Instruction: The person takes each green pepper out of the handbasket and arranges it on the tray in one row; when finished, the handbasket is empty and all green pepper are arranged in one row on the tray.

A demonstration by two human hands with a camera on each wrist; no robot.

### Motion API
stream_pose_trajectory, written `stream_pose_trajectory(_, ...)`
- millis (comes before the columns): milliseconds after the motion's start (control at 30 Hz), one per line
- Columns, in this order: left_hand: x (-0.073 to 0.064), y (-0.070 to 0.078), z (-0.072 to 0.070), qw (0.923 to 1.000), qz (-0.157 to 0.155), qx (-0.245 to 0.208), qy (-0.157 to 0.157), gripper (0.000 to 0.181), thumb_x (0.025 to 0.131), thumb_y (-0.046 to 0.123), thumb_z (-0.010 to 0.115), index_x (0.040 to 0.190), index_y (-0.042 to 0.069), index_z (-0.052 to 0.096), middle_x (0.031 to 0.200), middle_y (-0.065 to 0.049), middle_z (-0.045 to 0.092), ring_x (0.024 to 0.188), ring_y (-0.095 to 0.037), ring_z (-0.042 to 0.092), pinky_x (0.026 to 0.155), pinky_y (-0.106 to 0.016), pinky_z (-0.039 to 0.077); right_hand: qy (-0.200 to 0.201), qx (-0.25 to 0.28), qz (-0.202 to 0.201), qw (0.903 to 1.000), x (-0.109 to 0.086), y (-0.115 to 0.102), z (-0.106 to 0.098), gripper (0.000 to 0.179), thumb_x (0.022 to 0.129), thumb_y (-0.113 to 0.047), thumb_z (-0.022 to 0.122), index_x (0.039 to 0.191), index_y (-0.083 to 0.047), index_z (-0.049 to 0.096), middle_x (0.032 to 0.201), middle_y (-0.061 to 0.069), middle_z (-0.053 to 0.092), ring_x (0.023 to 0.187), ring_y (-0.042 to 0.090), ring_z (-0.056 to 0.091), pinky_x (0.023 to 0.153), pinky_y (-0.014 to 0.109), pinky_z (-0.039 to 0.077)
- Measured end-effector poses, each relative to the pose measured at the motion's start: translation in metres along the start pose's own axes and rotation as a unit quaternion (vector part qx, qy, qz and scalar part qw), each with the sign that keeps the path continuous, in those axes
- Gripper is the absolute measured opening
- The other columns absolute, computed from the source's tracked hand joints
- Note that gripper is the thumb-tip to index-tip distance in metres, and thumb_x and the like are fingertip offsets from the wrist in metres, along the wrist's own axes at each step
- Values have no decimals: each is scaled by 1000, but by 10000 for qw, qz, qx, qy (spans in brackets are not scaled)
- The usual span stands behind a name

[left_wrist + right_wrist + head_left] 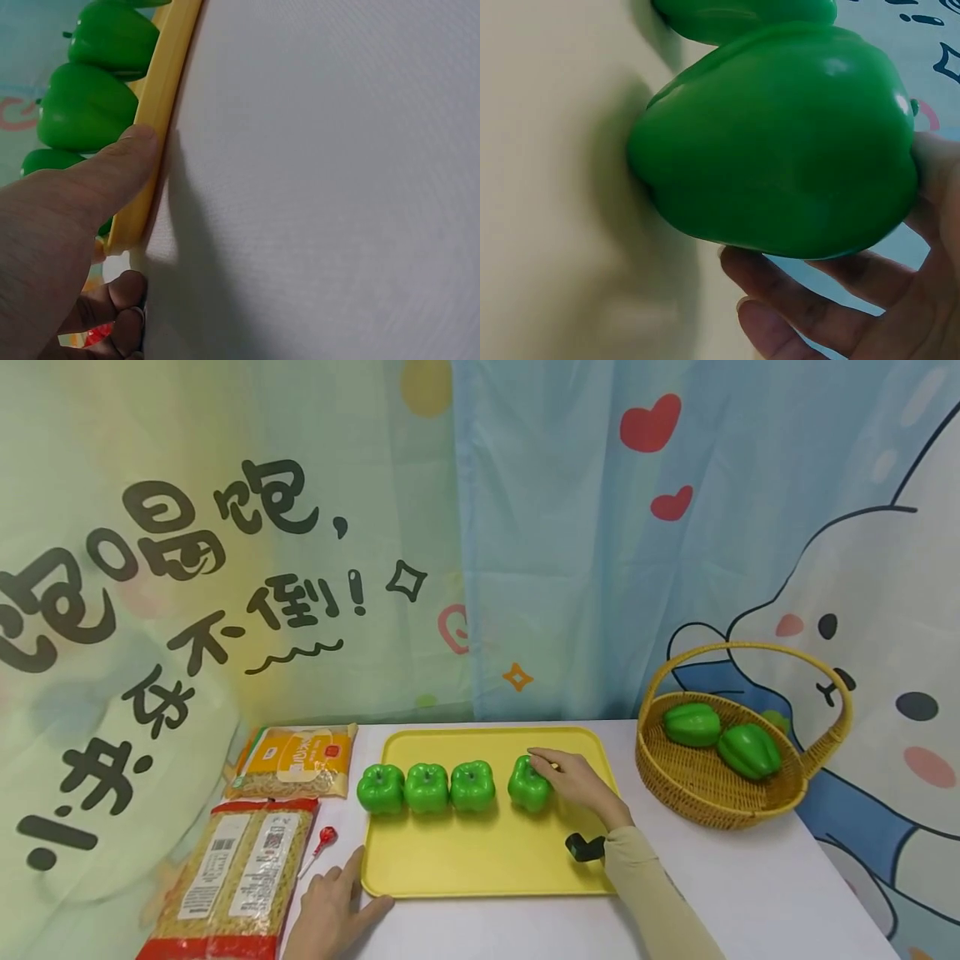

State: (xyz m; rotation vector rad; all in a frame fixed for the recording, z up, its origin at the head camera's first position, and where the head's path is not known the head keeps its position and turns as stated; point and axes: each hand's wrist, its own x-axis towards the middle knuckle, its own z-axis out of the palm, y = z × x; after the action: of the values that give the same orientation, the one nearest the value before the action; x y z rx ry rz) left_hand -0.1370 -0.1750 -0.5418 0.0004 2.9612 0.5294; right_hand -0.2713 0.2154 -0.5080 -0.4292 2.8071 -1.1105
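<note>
My right hand (pixel 566 777) holds a glossy green bell pepper (pixel 528 783) over the right half of the yellow tray (pixel 450 877). In the right wrist view the fingers lie against the held pepper's side, and part of the hand meets its stem end. Three more green bell peppers (pixel 427 788) stand in a row to its left, the leftmost at the tray's left rim. At the tray's near left corner is my left hand (pixel 330 906), thumb (pixel 124 161) extended onto the front rim. Its other fingers rest on the table by the tray's left side.
A wicker basket (pixel 723 814) with a tall handle stands right of the tray, two green peppers (pixel 750 752) inside. Left of the tray lie an orange noodle packet (pixel 296 764), a red-edged noodle packet (pixel 232 868) and a red lollipop (pixel 327 836). A printed curtain (pixel 532 568) hangs behind.
</note>
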Motion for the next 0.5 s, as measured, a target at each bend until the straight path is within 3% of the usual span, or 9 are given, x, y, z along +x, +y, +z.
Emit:
stream_pose_trajectory(267,0,0,0,10000,26,29,13,93,77,62,77,145,6,49,80,2,53,75,-17,47,70,-39,44,370,305,164,9987,-11,-1,-2,54,108,-42,39,146,-6,50,146,20,56,129,42,56,105,56,48)
stream_pose_trajectory(500,1,0,1,10000,38,11,51,92,76,62,77,144,6,50,79,2,52,74,-17,46,69,-39,42,243,273,30,9993,-24,-1,-2,63,98,-46,61,146,-5,50,136,17,61,116,35,63,93,49,55)
